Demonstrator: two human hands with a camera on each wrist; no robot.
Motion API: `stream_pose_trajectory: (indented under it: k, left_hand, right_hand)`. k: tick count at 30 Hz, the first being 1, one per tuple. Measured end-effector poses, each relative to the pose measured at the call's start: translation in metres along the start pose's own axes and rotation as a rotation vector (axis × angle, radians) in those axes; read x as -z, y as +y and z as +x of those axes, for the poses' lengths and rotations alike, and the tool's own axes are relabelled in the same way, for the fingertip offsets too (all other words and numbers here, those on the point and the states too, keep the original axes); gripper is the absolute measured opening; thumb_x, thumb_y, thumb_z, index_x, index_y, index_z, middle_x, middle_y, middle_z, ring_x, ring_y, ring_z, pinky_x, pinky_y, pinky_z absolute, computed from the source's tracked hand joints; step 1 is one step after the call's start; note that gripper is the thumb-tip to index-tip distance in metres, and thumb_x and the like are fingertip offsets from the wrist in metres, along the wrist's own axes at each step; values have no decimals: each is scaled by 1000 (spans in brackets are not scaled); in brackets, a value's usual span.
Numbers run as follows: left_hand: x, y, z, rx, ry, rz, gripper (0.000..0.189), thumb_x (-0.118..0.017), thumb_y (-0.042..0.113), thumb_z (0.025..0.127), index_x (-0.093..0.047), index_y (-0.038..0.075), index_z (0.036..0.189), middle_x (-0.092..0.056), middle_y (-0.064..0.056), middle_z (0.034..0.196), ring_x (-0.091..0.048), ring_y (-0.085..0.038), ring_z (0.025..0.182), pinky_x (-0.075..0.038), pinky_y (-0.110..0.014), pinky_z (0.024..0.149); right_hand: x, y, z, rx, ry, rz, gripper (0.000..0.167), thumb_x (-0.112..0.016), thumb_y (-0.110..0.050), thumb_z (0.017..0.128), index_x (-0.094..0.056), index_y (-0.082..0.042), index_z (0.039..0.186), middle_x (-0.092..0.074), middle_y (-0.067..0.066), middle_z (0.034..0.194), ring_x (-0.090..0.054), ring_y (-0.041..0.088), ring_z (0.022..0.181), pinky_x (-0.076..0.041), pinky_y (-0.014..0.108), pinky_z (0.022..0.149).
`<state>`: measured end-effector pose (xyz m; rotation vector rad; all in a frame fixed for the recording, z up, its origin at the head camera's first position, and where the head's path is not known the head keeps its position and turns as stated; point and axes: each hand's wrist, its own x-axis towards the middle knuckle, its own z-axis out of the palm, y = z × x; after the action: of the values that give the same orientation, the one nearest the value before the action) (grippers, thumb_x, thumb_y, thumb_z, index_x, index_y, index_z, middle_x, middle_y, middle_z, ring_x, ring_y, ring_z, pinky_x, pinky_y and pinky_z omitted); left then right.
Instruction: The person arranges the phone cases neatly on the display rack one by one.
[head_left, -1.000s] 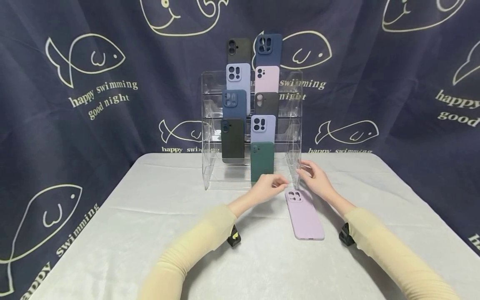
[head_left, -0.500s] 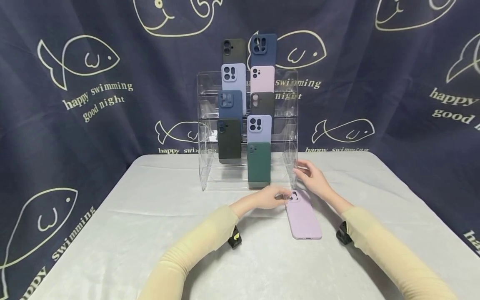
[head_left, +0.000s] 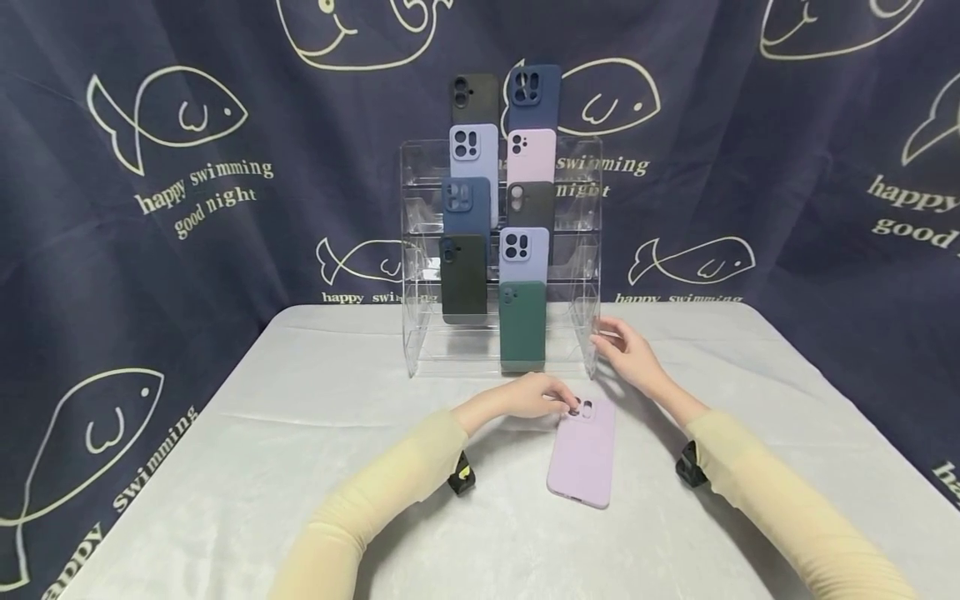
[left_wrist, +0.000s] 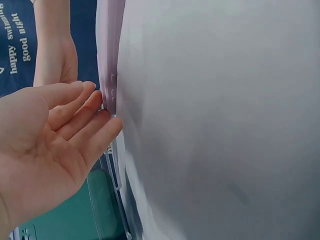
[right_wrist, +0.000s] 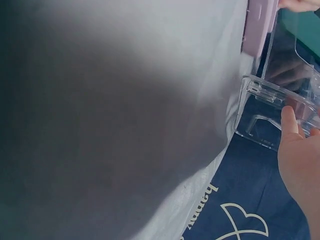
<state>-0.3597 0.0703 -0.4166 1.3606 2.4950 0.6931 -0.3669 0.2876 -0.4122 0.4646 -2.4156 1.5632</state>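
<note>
A lilac phone case (head_left: 583, 458) lies back up on the table, tilted slightly, its camera cutout end away from me. My left hand (head_left: 534, 395) touches that end with its fingertips. In the left wrist view the left hand's fingers (left_wrist: 85, 127) are fairly straight against the end of the case. My right hand (head_left: 628, 357) rests its fingertips on the right side of the clear tiered display stand (head_left: 435, 367); part of its fingers is hidden in the right wrist view. A green phone case (head_left: 522, 325) stands in the lowest tier.
More cases lean in the stand's two columns, including a black case (head_left: 463, 279), a blue case (head_left: 467, 204) and a pink case (head_left: 531, 154). A white cloth covers the table (head_left: 300, 467). Behind hangs a dark blue curtain (head_left: 300, 108) with fish drawings.
My left hand has come down onto the lilac phone case. The case has turned, its near end swinging left. My right hand has stayed at the stand's side.
</note>
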Motion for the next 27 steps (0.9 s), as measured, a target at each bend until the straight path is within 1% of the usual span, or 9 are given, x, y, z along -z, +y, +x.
stream_pose_trajectory:
  k: [4,7,9,11,13,15,17,22,27]
  left_hand:
    - [0,-3,-4,-7,0,-14,20,-56,14,94,-69,11,109,-68,-1,116,-57,-15,117,-42,-18,102]
    - [0,-3,-4,22,25,-43,21,-58,12,92,-68,10,111,-67,-3,116,-59,-15,113,-44,-19,100]
    - [0,-1,-4,58,41,-53,24,-58,13,92,-66,10,115,-65,-5,118,-61,-16,111,-46,-19,97]
    - [-1,1,-3,93,41,-49,28,-59,13,92,-63,8,119,-64,-7,120,-61,-17,109,-47,-19,96]
    - [-2,2,-2,126,30,-41,32,-58,14,92,-60,7,123,-63,-8,122,-61,-19,109,-48,-19,95]
    - [-3,1,-1,136,9,-38,34,-58,15,93,-59,5,125,-64,-8,121,-61,-18,109,-48,-19,94]
    - [-4,1,0,142,-3,-53,34,-59,14,92,-59,4,124,-65,-8,120,-61,-19,109,-49,-18,92]
    - [-3,-1,0,139,-20,-70,29,-64,14,88,-65,6,116,-69,-6,110,-63,-15,99,-49,-14,83]
    - [-4,-2,0,159,-23,-96,29,-69,17,84,-67,6,111,-70,-6,105,-64,-14,98,-49,-14,84]
  right_hand:
    - [1,1,-1,-4,1,-2,48,-53,-13,96,-37,9,135,-44,30,136,-49,44,118,-47,6,85]
    - [2,1,-1,-9,4,-11,49,-54,-15,96,-37,8,136,-44,29,136,-51,40,118,-47,6,85]
    - [2,1,-2,-10,7,-8,49,-54,-16,96,-38,7,136,-44,28,136,-55,31,115,-48,7,86]
    - [2,2,-2,-8,7,3,49,-54,-16,95,-38,7,136,-44,28,137,-59,17,110,-49,8,86]
    - [1,2,-2,-3,4,28,49,-55,-14,95,-38,7,136,-44,28,137,-58,3,103,-49,9,86]
    - [0,1,-2,3,3,44,49,-55,-13,95,-38,8,136,-44,30,136,-55,-6,98,-49,10,86]
    - [-1,2,-1,2,2,49,49,-55,-13,95,-38,8,135,-44,30,136,-54,-8,98,-49,9,86]
    - [-1,2,-1,2,9,40,49,-55,-16,95,-39,8,134,-44,30,136,-55,-8,100,-49,8,85]
    - [-1,1,-1,18,17,42,47,-54,-13,96,-38,10,133,-43,32,134,-55,-10,96,-49,7,84]
